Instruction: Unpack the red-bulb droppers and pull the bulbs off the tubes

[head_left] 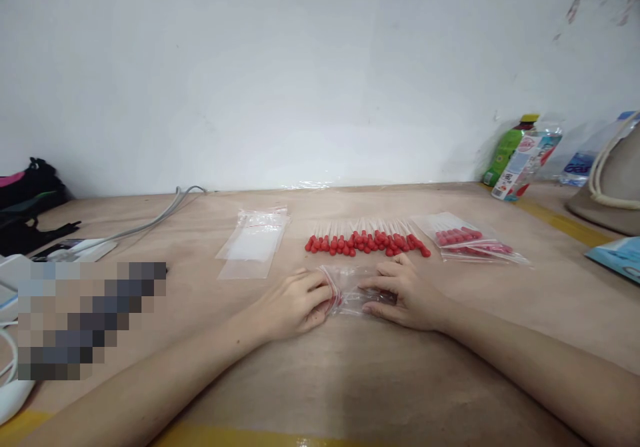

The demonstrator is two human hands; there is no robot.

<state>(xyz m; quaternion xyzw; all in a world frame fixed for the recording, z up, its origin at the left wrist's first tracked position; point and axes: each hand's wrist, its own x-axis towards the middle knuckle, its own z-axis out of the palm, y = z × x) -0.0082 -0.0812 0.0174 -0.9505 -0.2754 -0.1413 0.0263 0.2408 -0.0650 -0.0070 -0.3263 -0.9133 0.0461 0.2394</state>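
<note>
Left hand (303,303) pinches 1 clear bag (350,279), right hand (407,293) half-open on it; carton print (526,145) unreadable.

Clear plastic bag (351,279): crinkled, set crosswise, red-lined mouth at its left end, partly covered. Red-bulbed droppers (370,242), thin translucent stems: loose row just beyond the bag, bulbs nearer, stems pointing away.

Wall (280,67): plain, pale grey-white, with reddish-brown marks (580,1) in the upper right corner
Table (280,387): light brown, its far edge meeting the wall
Tape (215,435): yellow, one strip along the near side, another at the back right
Light: soft and pale, with a dim shadow (367,383) across the table's near middle
</note>
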